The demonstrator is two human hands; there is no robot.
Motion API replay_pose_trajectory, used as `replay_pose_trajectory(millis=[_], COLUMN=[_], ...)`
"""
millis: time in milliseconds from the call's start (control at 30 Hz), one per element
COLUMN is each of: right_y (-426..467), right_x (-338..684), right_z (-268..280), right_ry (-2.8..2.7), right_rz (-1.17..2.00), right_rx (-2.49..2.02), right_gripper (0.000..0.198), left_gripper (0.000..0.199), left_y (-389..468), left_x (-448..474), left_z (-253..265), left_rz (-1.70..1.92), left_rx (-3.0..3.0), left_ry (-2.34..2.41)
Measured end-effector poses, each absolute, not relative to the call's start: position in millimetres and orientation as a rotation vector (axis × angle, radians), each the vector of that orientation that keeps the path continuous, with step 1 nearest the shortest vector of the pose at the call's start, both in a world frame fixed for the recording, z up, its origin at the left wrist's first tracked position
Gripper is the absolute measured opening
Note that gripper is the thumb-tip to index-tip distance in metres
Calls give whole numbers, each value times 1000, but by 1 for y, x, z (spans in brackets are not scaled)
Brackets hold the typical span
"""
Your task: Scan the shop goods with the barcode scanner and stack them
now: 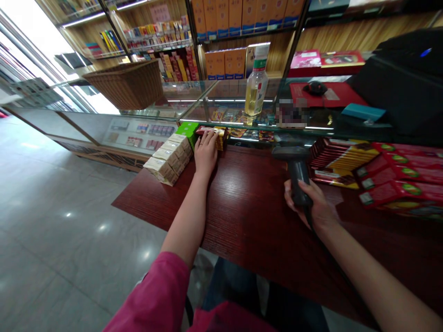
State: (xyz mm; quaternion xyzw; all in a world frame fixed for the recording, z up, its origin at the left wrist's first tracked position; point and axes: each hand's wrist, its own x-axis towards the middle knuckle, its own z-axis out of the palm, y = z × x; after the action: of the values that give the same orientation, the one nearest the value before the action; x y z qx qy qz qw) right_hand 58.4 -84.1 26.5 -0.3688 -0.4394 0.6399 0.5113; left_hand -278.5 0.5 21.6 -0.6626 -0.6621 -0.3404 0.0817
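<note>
My right hand (313, 205) is wrapped round the handle of a black barcode scanner (298, 177), its head pointing away from me and its cable running down along my forearm. At the far edge of the dark red-brown desk, my left hand (206, 147) lies with fingers stretched over a small group of red and yellow packets (220, 138). Part of that group is hidden under the fingers. Just left of it stands a bright green box (188, 131), followed by rows of cream-coloured small boxes (168, 159) reaching the desk's left edge.
Stacked red-and-yellow packets (334, 161) and larger red boxes (404, 177) occupy the desk's right side. Behind the desk, a glass counter (228, 99) bears a bottle of yellowish liquid (255, 87), a computer mouse (314, 88) and a wicker basket (128, 85). Shelves of goods line the wall.
</note>
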Motion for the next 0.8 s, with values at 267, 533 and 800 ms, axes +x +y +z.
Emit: replay_pose_trajectory(millis=[267,533,800], right_y=[-81,-80,-98], right_x=[60,87,153], right_z=[19,22,16], right_ry=[-1051,-946,-991], right_rz=[1517,1334,1179], right_rx=[-859,-883,-934], right_gripper=[40,49,51], left_gripper=[71,62,58], left_y=[14,4,-5], left_x=[-287,-248,-72], left_z=[9,14,5], left_rz=[-1189,-1251,-952], left_rx=[-2011,-1982,-2848], left_ry=[-1944,-1833,-1348])
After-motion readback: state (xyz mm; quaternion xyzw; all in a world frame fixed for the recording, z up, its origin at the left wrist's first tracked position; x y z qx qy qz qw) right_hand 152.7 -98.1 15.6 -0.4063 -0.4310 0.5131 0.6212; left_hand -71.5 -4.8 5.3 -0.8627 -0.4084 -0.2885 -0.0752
